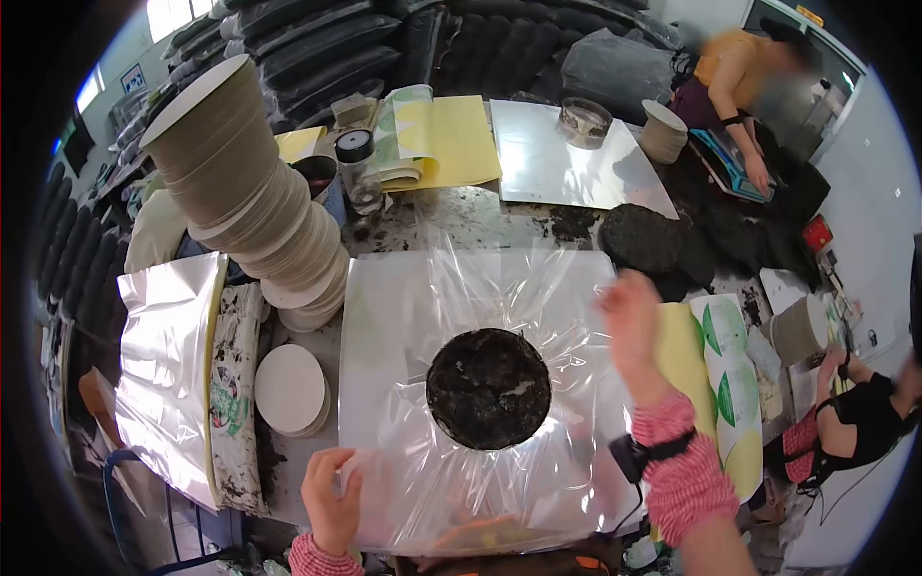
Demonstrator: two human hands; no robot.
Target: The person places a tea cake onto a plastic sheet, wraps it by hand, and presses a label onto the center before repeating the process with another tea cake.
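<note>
A round black cake (pixel 488 389) lies on clear plastic film (pixel 403 480) spread over a pale square board or sheet stack, with creases radiating around it. My left hand (pixel 332 497) is at the film's lower left edge, fingers curved and apart, holding nothing I can see. My right hand (pixel 632 322) is raised near the film's upper right edge, beside the dark round cakes (pixel 639 238); its fingers are smeared by motion. White paper discs (pixel 291 389) lie to the left, below a tall leaning stack of discs (pixel 240 182).
Behind are a lidded jar (pixel 358 173), yellow sheets (pixel 461 144) and a shiny board (pixel 557 154) with a clear ring (pixel 585 122). Silvery film packs (pixel 168 374) lie left, green-printed wrappers (pixel 727 384) right. Two other people (pixel 730 77) work at the right.
</note>
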